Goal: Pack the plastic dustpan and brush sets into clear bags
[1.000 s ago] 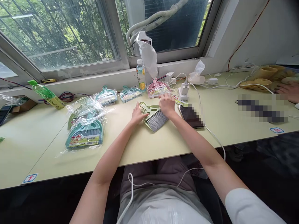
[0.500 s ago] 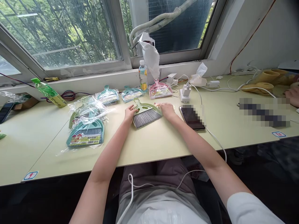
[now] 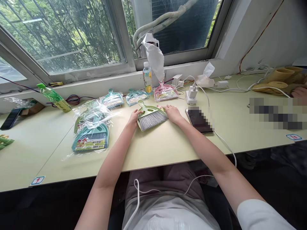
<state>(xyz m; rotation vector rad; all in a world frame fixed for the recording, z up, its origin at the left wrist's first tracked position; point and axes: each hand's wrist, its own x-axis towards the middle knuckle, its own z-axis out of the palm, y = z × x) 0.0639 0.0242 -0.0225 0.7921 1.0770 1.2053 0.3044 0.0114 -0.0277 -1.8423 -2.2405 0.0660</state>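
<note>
A green dustpan with a grey-bristled brush [image 3: 153, 119] lies on the table in front of me, its handle pointing away and the bristles towards me. My left hand [image 3: 135, 117] is closed on its left edge, thumb on top near the handle. At the right tip is my right hand [image 3: 173, 114], fingers bent over a small colourful label card [image 3: 159, 108] that shows partly behind the brush. Most of the card is hidden by the fingers and the pan. To the left, wrapped blue dustpan sets [image 3: 92, 139] lie in a pile with loose clear plastic.
Behind stand two blue packaged sets [image 3: 136, 96], a pink one [image 3: 166, 91] and a drink bottle [image 3: 147, 78]. A phone [image 3: 199, 119], a white charger [image 3: 192, 95] and cables are on the right. A green bottle [image 3: 55, 98] leans at back left. Another person's hand [image 3: 299, 92] shows far right.
My right hand has flattened slightly over the card, its fingers now nearer the dustpan's right tip. The left hand keeps its hold. The whole view has shifted a little.
</note>
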